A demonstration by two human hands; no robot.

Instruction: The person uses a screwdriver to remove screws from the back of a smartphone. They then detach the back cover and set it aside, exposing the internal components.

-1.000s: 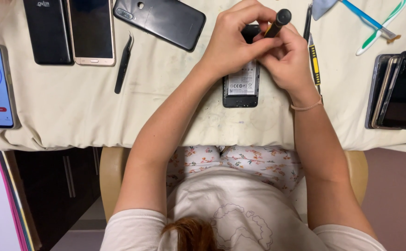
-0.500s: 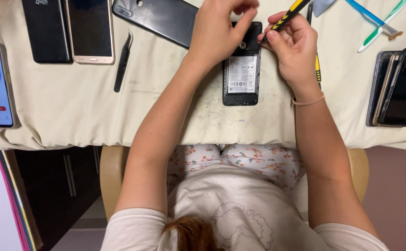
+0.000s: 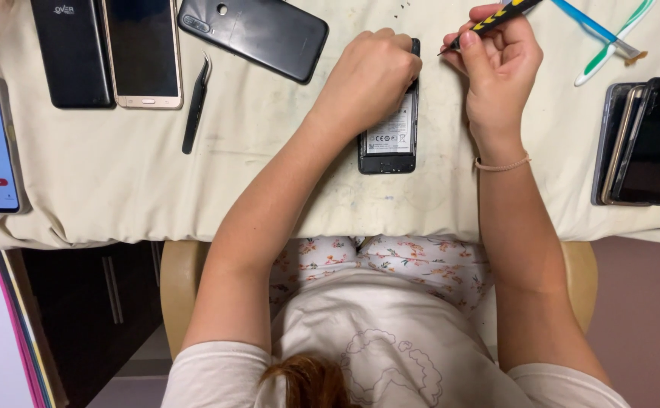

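Near the table's (image 3: 156, 189) far edge we are pinning the opened phone (image 3: 390, 140) with our left hand (image 3: 367, 75), back cover already off, right hand (image 3: 496, 64) gripping a screwdriver (image 3: 496, 17), internals not yet removed

Yellow-black striped screwdriver (image 3: 505, 13) (cream cloth (image 3: 269, 166))

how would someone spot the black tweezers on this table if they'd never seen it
Start at the cream cloth covering the table, then go to the upper left where three phones lie. The black tweezers lie just right of the gold-edged phone and below the black phone lying at a slant. They are the only thin, pointed thing there, among flat slabs.
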